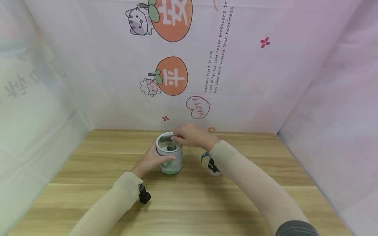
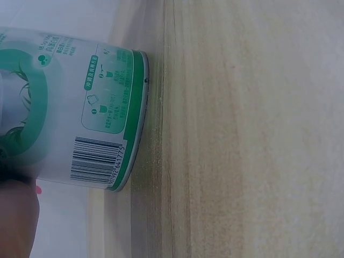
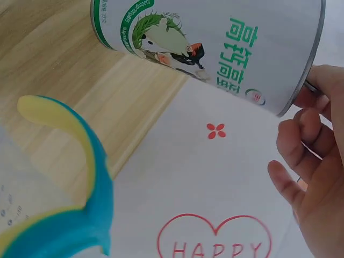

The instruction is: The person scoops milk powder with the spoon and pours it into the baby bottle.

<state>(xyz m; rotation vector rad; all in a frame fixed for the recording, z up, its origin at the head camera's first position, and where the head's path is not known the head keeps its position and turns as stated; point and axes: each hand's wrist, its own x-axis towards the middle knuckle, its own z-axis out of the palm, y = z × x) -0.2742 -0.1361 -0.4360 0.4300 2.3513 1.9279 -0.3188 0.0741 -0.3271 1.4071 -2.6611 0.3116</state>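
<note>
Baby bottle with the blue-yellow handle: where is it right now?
Head view: the bottle stands on the wooden table, just right of the open can, partly hidden under the right forearm; neither hand touches it.

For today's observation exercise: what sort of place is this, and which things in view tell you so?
Probably a small staged tabletop booth, not a real kitchen. A wooden table is walled on three sides by printed cartoon cloth, and only a tin and a baby bottle stand on it.

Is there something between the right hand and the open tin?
Nothing visible. The right hand is already at the rim of the tin, fingers over the opening. The left hand grips its side.
</note>
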